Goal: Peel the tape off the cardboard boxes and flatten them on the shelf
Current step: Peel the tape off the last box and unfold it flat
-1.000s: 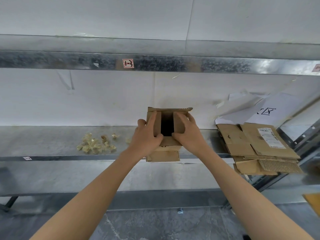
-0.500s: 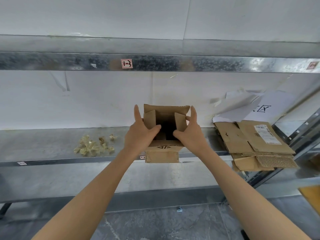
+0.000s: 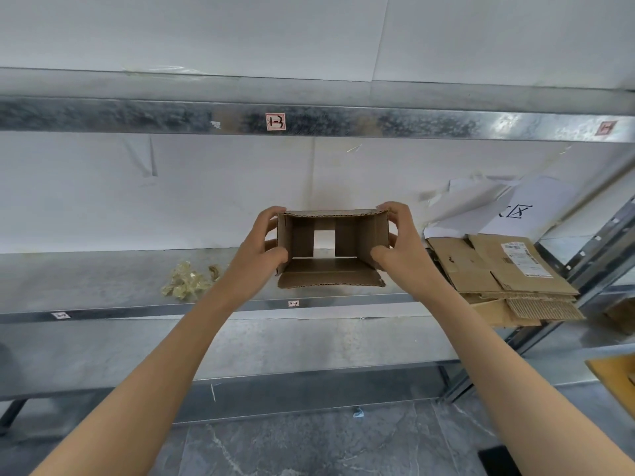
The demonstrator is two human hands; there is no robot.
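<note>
Cardboard box [image 3: 330,277]: held up in the air, over the front part of the middle shelf [image 3: 103,280], not touching it. Both ends open; view runs straight through it. Far flaps half folded in, with a strip of white wall [image 3: 206,201] showing between them. Near bottom flap juts toward the camera. No tape visible on the sides that show.

Long axis of the opening runs left to right, so the short walls stand upright at either end, one to each hand.

Left hand [image 3: 256,250]: clamps the left wall, fingers [image 3: 271,214] curled over the upper left corner, thumb pressed on the near edge lower down.

Right hand [image 3: 402,243]: mirrors it on the right wall, fingers curled round the upper right corner, thumb at the lower near edge.

Both hands equally close; the box lies squarely between them.

Judgement: a collapse would turn on skewing those upright walls sideways, one hand pushing up and the other down, until top and bottom panels meet.

Outward: crumpled tape scraps [image 3: 185,285] on the shelf to the left, well apart. Flattened cardboard stack [image 3: 488,269] on the shelf to the right, nearer the right hand, its front overhanging the edge.
</note>
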